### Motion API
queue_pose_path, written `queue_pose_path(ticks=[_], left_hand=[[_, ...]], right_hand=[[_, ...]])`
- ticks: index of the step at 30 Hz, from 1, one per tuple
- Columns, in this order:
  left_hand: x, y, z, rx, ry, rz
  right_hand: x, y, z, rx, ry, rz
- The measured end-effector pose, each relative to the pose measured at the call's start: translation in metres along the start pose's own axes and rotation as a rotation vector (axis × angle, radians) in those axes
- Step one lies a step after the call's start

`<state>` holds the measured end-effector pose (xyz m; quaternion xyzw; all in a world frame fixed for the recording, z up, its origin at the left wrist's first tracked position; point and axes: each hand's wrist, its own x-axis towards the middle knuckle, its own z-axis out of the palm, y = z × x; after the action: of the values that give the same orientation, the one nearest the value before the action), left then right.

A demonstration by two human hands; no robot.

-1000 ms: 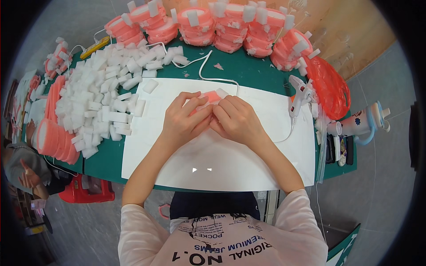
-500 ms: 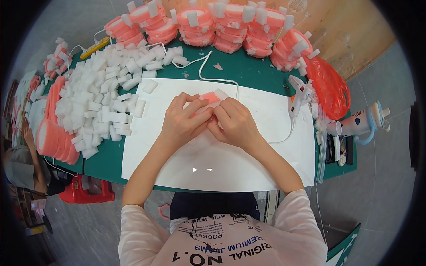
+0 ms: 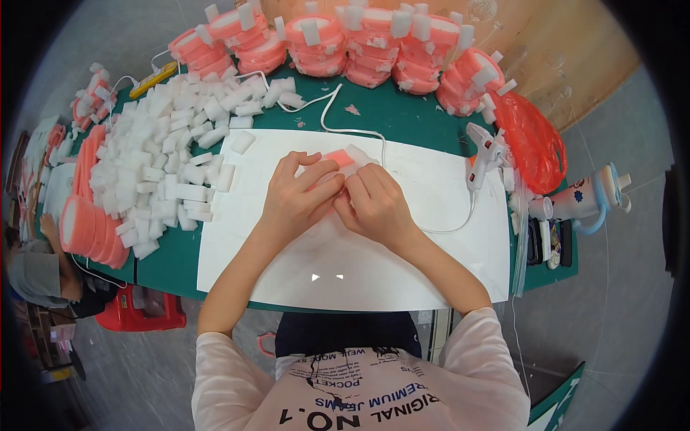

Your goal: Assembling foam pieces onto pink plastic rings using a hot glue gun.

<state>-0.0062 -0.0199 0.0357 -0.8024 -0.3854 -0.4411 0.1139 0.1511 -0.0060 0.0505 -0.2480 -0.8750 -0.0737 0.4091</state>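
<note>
Over the white board point(image 3: 287, 269), both hands meet at a pink foam piece point(image 3: 336, 157) that they mostly cover. A white foam block point(image 3: 357, 154) sits at its far right end, just beyond my right fingers. My left hand point(image 3: 298, 194) is closed on the pink foam, its fingers bent over the near left side. Thumb and fingers pinched together, my right hand point(image 3: 377, 205) grips the near right edge of the same piece. Its fingertips are largely hidden, so any small bit between them cannot be made out.
White foam blocks point(image 3: 154, 161) lie heaped at the left, beside stacked pink foam rings point(image 3: 90, 226). More pink ring stacks point(image 3: 316, 47) line the back. At right are a glue gun point(image 3: 485, 154) with its cord, a red plastic bag point(image 3: 532, 144) and a tumbler point(image 3: 582, 195).
My right hand has shifted slightly left and down, and its fingers have curled a little closer against the foam. The left hand stays almost in place.
</note>
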Motion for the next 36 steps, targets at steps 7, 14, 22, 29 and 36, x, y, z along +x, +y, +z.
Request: queue_pose_path(ticks=[7, 14, 22, 29, 36], left_hand=[[0.002, 0.002, -0.001, -0.015, 0.029, -0.020], [0.005, 0.003, -0.005, 0.021, 0.017, 0.015], [0.003, 0.004, -0.002, 0.009, 0.039, -0.013], [0.004, 0.008, -0.005, 0.024, 0.008, 0.008], [0.002, 0.007, -0.004, 0.073, -0.027, 0.062]], right_hand=[[0.008, 0.001, -0.011, 0.068, -0.096, 0.068], [0.007, -0.006, -0.021, -0.007, -0.214, 0.114], [0.006, -0.006, -0.021, 0.248, -0.383, 0.386], [0.005, -0.001, -0.014, 0.249, -0.235, 0.303], [0.001, 0.003, -0.007, 0.140, -0.148, 0.187]])
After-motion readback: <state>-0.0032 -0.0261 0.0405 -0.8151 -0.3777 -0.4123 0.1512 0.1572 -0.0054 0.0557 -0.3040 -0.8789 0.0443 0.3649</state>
